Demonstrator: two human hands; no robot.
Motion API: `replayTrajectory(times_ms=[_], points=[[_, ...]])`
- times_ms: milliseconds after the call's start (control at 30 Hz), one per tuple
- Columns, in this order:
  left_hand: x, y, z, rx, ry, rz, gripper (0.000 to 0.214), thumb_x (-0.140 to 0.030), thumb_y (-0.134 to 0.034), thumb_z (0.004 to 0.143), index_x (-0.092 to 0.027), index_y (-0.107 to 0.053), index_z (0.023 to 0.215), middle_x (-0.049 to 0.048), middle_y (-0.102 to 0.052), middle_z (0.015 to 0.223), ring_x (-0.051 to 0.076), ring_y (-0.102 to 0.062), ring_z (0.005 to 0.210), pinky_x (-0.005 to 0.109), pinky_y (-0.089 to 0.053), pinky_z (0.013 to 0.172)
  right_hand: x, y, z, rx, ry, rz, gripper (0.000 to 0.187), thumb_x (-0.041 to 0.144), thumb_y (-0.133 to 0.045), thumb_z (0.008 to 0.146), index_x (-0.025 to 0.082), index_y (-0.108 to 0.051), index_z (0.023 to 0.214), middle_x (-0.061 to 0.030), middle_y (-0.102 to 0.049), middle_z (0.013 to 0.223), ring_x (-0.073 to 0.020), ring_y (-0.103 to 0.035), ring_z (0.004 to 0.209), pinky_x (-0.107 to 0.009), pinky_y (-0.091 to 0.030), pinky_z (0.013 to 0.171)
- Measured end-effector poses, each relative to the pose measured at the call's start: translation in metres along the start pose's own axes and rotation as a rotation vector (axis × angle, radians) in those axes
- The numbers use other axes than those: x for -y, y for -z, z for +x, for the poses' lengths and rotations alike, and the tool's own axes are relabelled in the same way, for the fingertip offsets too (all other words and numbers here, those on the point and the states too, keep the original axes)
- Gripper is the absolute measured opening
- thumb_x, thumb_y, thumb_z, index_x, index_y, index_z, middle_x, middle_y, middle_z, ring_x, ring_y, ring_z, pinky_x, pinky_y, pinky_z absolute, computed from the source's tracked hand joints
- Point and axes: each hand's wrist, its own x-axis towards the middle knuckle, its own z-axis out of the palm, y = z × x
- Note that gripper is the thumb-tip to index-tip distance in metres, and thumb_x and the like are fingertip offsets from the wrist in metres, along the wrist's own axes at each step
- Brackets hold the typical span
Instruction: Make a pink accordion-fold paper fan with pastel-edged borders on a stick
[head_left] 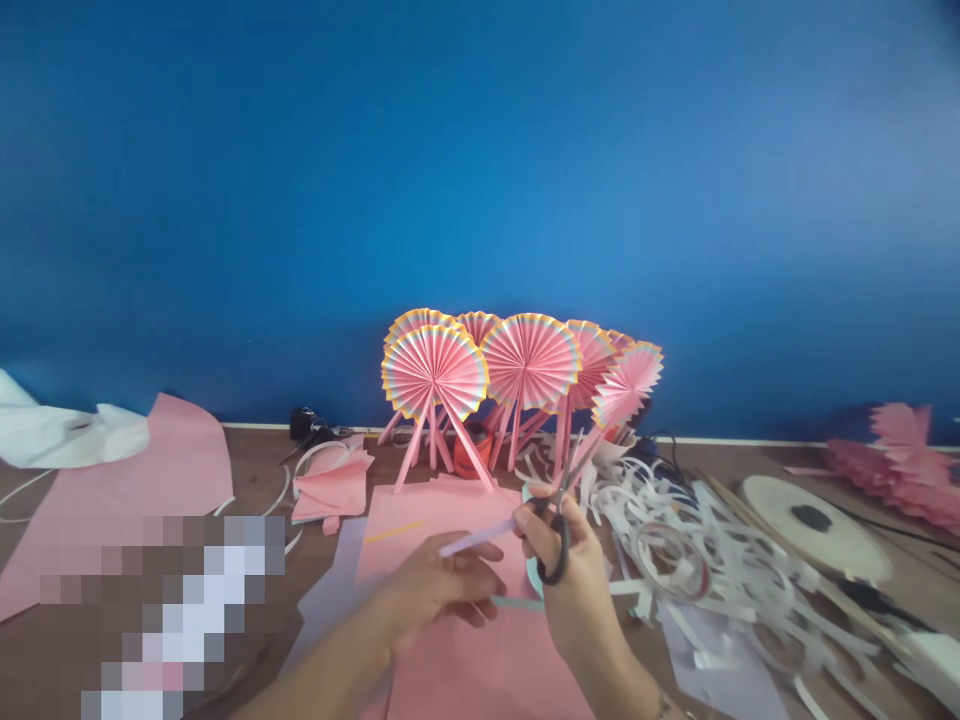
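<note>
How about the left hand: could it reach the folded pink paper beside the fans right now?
Probably yes: only flat pink sheets lie between the left hand and the folded pink paper, though its fingers hold a paper strip.

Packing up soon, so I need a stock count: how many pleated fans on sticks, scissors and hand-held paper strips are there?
pleated fans: 7, some partly hidden behind others
scissors, in the right hand: 1
paper strip, in the left hand: 1
Total: 9
</note>
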Motion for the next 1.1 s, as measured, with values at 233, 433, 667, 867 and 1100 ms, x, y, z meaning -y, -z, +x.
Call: replayTrajectory(times_ms=[233, 433, 667, 867, 1100], points=[[0.007, -0.015, 0.0, -0.122, -0.219, -0.165, 0.03, -0.035, -0.081, 0.062, -0.014, -0.068, 0.076, 0.0027, -0.067, 0.067, 0.011, -0.059, 0.059, 0.023, -0.043, 0.059, -0.008, -0.004, -0.003, -0.005, 0.066, 0.022, 0.034, 0.035, -0.073, 0.067, 0.022, -0.057, 0.094, 0.0062, -0.051, 0.066, -0.0085, -0.041, 0.053, -0.019, -0.032, 0.046], [0.0, -0.011, -0.004, -0.199, -0.303, -0.145, 0.023, -0.036, -0.075, 0.068, -0.015, -0.067, 0.074, 0.0041, -0.067, 0.076, 0.014, -0.059, 0.069, 0.024, -0.045, 0.064, -0.009, -0.01, -0.008, 0.045, 0.067, 0.066, 0.036, 0.03, -0.078, 0.061, 0.022, -0.059, 0.09, 0.006, -0.053, 0.067, -0.0097, -0.047, 0.06, -0.02, -0.039, 0.055], [-0.018, 0.001, -0.007, -0.215, -0.398, -0.003, 0.012, -0.025, -0.058, 0.08, -0.017, -0.065, 0.073, 0.0026, -0.064, 0.078, 0.015, -0.058, 0.077, 0.027, -0.047, 0.074, -0.017, -0.014, -0.011, 0.286, -0.017, -0.003, 0.035, 0.035, -0.075, 0.063, 0.02, -0.055, 0.086, 0.006, -0.05, 0.061, -0.0096, -0.043, 0.055, -0.021, -0.035, 0.052], [-0.042, 0.024, -0.01, -0.161, -0.376, 0.138, 0.012, -0.027, -0.063, 0.075, -0.015, -0.063, 0.073, 0.0057, -0.067, 0.083, 0.02, -0.062, 0.085, 0.034, -0.05, 0.08, -0.024, -0.009, -0.005, 0.619, -0.141, -0.123, 0.035, 0.041, -0.074, 0.068, 0.018, -0.055, 0.087, 0.0063, -0.047, 0.06, -0.0092, -0.04, 0.055, -0.022, -0.032, 0.053], [-0.057, 0.031, -0.016, -0.231, -0.294, 0.14, 0.022, -0.033, -0.071, 0.065, -0.015, -0.058, 0.068, 0.0032, -0.066, 0.067, 0.018, -0.065, 0.07, 0.031, -0.052, 0.07, -0.025, -0.005, -0.005, 0.801, -0.191, -0.181, 0.043, 0.048, -0.075, 0.068, 0.015, -0.056, 0.09, 0.0061, -0.045, 0.064, -0.0079, -0.039, 0.056, -0.022, -0.031, 0.053]])
